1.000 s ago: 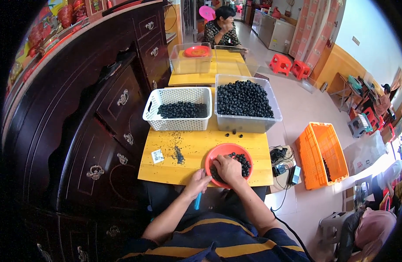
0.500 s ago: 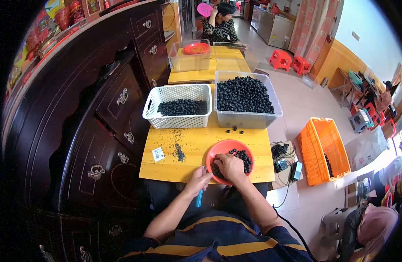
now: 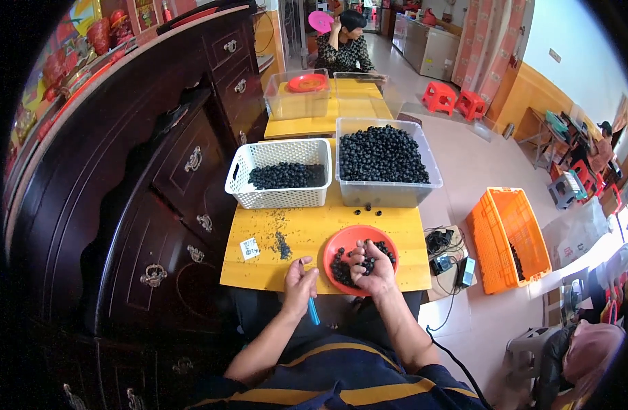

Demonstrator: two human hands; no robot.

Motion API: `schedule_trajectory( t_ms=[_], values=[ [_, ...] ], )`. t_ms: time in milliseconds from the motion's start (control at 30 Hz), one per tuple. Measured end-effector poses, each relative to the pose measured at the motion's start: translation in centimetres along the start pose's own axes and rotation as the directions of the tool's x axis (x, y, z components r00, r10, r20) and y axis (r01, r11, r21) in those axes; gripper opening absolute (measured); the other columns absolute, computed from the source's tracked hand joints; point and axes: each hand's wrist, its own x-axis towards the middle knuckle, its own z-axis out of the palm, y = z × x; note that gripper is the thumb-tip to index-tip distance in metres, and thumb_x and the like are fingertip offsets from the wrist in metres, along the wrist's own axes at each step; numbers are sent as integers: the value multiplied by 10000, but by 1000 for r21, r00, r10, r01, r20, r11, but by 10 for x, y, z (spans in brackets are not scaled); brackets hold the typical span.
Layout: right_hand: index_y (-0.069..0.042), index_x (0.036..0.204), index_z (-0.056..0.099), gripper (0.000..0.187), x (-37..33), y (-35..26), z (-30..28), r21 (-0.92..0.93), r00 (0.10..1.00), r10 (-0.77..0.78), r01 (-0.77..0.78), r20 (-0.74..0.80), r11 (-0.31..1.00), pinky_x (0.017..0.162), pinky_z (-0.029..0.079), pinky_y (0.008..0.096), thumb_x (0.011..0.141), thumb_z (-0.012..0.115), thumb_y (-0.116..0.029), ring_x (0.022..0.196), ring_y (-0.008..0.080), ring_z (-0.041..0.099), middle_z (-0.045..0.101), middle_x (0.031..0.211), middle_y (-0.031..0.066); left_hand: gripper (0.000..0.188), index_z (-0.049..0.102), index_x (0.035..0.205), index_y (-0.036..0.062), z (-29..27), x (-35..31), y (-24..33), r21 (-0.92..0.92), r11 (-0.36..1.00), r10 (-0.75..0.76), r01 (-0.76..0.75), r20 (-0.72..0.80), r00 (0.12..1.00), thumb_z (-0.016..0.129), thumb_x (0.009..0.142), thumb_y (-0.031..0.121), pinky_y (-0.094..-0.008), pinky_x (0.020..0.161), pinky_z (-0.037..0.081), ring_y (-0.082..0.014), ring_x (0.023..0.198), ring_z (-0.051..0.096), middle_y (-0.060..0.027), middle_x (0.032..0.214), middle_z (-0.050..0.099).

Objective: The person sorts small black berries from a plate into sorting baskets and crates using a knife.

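Note:
My left hand (image 3: 298,292) is closed, palm partly up, around a tool with a blue handle (image 3: 314,312) that sticks out below it; its working end is hidden. Over the shallow red bowl (image 3: 335,240), my right hand (image 3: 377,276) is turned palm up with curled fingers, cupping a few small black round pieces. More black round pieces (image 3: 340,268) lie in the bowl around that hand. Behind the bowl, a clear plastic bin (image 3: 390,195) is heaped with the same pieces, and a white perforated basket (image 3: 281,198) beside it holds a smaller layer of them.
Dark scraps (image 3: 282,246) and a white printed label (image 3: 249,249) lie on the yellow table (image 3: 259,275). A dark wooden cabinet (image 3: 170,225) borders the left. An orange crate (image 3: 491,253) and cables (image 3: 441,239) are to the right. Another person (image 3: 344,48) sits at the far end.
My right hand has lifted out of the pieces in the bowl and turned palm up with some in it. The left hand has drawn slightly left, away from the bowl's rim.

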Motion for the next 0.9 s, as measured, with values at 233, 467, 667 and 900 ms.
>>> schedule_trajectory(
  t_ms=[233,467,667,900],
  values=[
    [-52,1134,617,296,-20,38,42,-76,948,-59,37,-312,996,494,368,212,1030,537,-317,692,112,526,568,846,-8,270,578,1205,27,21,-14,48,294,913,243,-283,167,956,645,947,70,-216,491,377,-40,526,447,31,668,509],
    [-82,1213,601,280,-32,57,19,-794,995,60,31,85,607,462,313,204,1037,494,-273,597,57,430,493,767,-46,147,672,1079,-13,20,-12,66,430,809,277,-400,321,906,632,948,40,-195,588,413,-18,662,504,38,793,630],
    [-46,1494,406,545,-42,53,32,-795,958,192,57,214,604,483,300,189,1007,558,-238,607,33,394,529,930,-51,156,688,1090,28,12,-18,74,179,960,103,-216,491,865,654,940,54,-228,649,444,-27,724,526,25,890,671],
    [-56,1553,312,715,-45,47,32,-770,832,463,-69,307,635,491,267,185,960,659,-254,612,23,383,548,1035,-38,205,681,1155,42,-2,-24,75,200,945,80,-260,626,775,644,953,32,-190,533,358,-6,598,451,56,762,567]
  ],
)
